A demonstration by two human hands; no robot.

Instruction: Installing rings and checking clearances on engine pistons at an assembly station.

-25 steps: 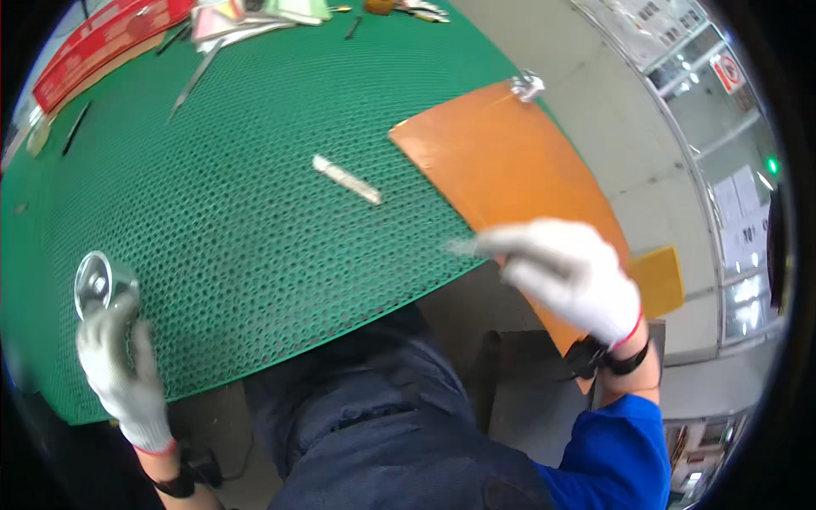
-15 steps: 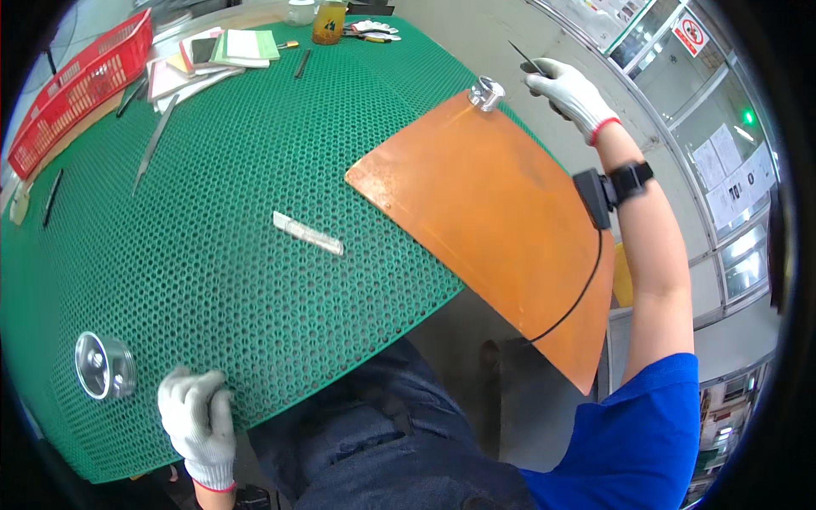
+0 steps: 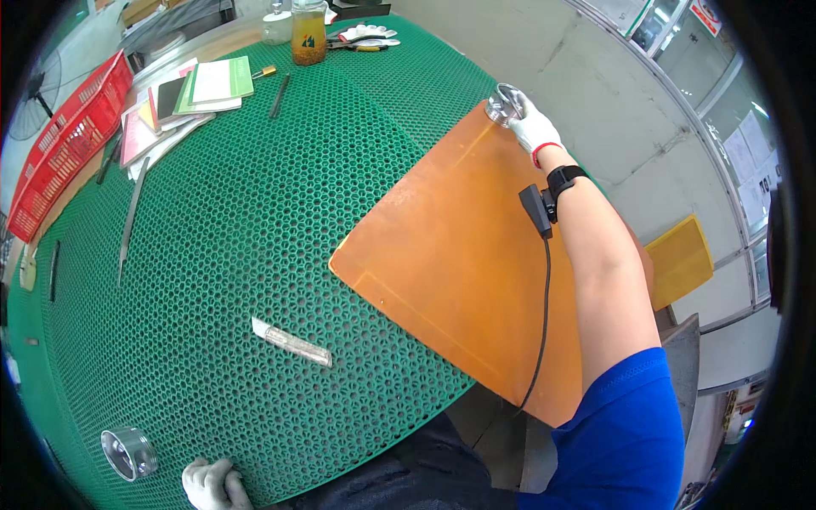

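At the far corner of an orange-brown board (image 3: 476,246), my right hand (image 3: 534,127), in a white glove with a red cuff, has its fingers closed at the rim of a shiny round cup (image 3: 500,110). Those fingertips are partly hidden, and the thin dark tool seen earlier cannot be made out. My left hand (image 3: 212,486), also gloved, rests with curled fingers at the near edge of the green mat (image 3: 212,280), with nothing visible in it. Just left of it, a clear round jar (image 3: 130,453) lies tilted. A whitish utility knife (image 3: 291,342) lies mid-mat.
Far left stand a red plastic basket (image 3: 72,140) and a pile of notebooks (image 3: 183,98). A long thin metal strip (image 3: 133,221) lies nearby. At the back are a jar of amber liquid (image 3: 308,38), pliers (image 3: 357,41) and gloves. A black cable (image 3: 544,314) hangs from my right wrist.
My right hand has come left and down to the shiny cup, from beyond the board where it held a thin dark tool. My left hand stays near the mat edge; the view has shifted.
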